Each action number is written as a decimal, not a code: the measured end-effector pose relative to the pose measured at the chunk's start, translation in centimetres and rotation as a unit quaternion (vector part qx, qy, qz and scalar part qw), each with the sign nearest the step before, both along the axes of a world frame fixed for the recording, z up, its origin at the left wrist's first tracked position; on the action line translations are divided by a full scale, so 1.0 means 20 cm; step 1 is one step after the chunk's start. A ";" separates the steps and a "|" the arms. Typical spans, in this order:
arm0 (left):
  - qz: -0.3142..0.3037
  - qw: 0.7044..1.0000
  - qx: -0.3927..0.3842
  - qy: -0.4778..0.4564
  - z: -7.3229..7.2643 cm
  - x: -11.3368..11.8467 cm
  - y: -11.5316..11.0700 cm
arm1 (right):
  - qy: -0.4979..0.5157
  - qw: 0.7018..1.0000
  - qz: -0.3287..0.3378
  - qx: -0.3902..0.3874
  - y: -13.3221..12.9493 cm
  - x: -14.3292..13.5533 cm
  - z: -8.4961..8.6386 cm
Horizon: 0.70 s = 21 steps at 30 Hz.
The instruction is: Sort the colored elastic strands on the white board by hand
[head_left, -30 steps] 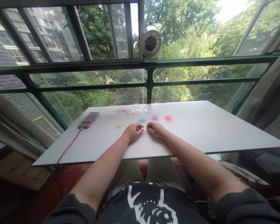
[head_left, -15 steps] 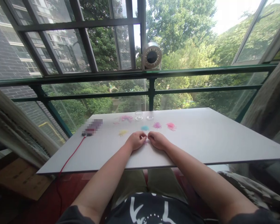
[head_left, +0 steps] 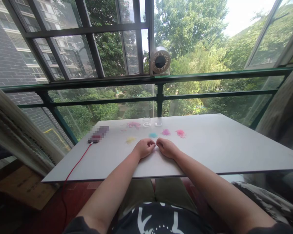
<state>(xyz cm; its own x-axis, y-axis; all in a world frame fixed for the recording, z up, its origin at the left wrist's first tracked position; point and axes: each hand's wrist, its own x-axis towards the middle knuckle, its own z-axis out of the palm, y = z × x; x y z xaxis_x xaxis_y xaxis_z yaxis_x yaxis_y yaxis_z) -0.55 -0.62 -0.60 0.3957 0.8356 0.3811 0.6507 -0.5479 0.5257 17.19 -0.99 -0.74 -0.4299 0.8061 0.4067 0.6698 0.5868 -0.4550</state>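
My left hand (head_left: 146,148) and my right hand (head_left: 166,148) rest on the white table, fingertips close together and curled in. Whatever the fingers pinch is too small to make out. A small pinkish bit (head_left: 155,151) lies on the table between the hands, partly hidden. Just beyond them sits a little teal pile (head_left: 153,135) of thin strands or bits. A purple pile (head_left: 166,132) and a pinkish-red pile (head_left: 180,133) lie to its right. Left of my left hand is a pale yellow pile (head_left: 131,139). Farther back spreads a larger pink-purple pile (head_left: 133,124).
A clear round container (head_left: 146,123) and a small clear dish or lid (head_left: 158,124) stand near the back edge of the white table (head_left: 234,143). At left lies a blurred-out device (head_left: 99,134) with a red cable (head_left: 79,161). A round fan (head_left: 160,61) sits above the green railing (head_left: 197,77).
The whole view has shifted slightly right and down. Both hands stay close together, with only a slight change at the fingertips. The piles look the same.
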 end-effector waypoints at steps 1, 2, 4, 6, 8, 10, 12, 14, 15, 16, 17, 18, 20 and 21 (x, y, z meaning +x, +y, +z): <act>0.000 1.000 -0.001 0.000 0.00 0.00 0.00 | 0.003 1.000 0.002 0.003 0.00 0.00 0.00; -0.001 1.000 -0.001 -0.001 0.00 0.00 0.00 | 0.005 1.000 0.003 0.005 0.00 0.00 0.00; -0.005 1.000 0.000 -0.005 0.01 0.00 0.00 | 0.008 1.000 0.006 0.009 0.00 0.00 -0.01; -0.011 1.000 0.002 -0.014 0.01 0.00 0.00 | 0.012 1.000 0.003 0.012 0.01 0.01 -0.01; -0.017 0.999 0.003 -0.028 0.02 0.00 0.00 | 0.020 1.000 -0.002 0.010 0.01 0.01 -0.01; -0.023 0.999 0.004 -0.039 0.03 0.00 0.00 | 0.032 0.999 0.000 -0.001 0.02 0.01 -0.01; -0.026 0.999 0.008 -0.045 0.03 0.00 0.00 | 0.047 0.999 0.010 -0.016 0.02 0.02 -0.01; -0.029 0.998 0.012 -0.046 0.03 0.00 0.00 | 0.057 0.998 0.024 -0.027 0.03 0.02 -0.01; -0.031 0.998 0.014 -0.045 0.03 0.00 0.00 | 0.061 0.997 0.030 -0.031 0.03 0.02 -0.01; -0.034 0.998 0.015 -0.045 0.03 0.00 0.00 | 0.063 0.997 0.035 -0.034 0.03 0.02 -0.01; -0.036 0.998 0.018 -0.044 0.03 0.00 0.00 | 0.064 0.997 0.038 -0.037 0.03 0.02 -0.01; -0.038 0.998 0.021 -0.042 0.02 0.00 0.00 | 0.066 0.996 0.041 -0.039 0.03 0.02 -0.01; -0.040 0.998 0.027 -0.037 0.02 0.00 0.00 | 0.068 0.996 0.041 -0.039 0.02 0.03 0.00; -0.040 0.998 0.030 -0.035 0.02 -0.01 0.00 | 0.070 0.996 0.040 -0.038 0.02 0.03 0.00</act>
<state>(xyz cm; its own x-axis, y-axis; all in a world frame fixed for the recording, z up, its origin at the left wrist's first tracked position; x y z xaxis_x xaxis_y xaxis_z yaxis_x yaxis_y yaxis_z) -0.66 -0.55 -0.18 0.4311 0.7777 0.4575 0.5670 -0.6279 0.5331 17.70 -0.65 -0.72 -0.4370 0.8030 0.4053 0.5502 0.5951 -0.5858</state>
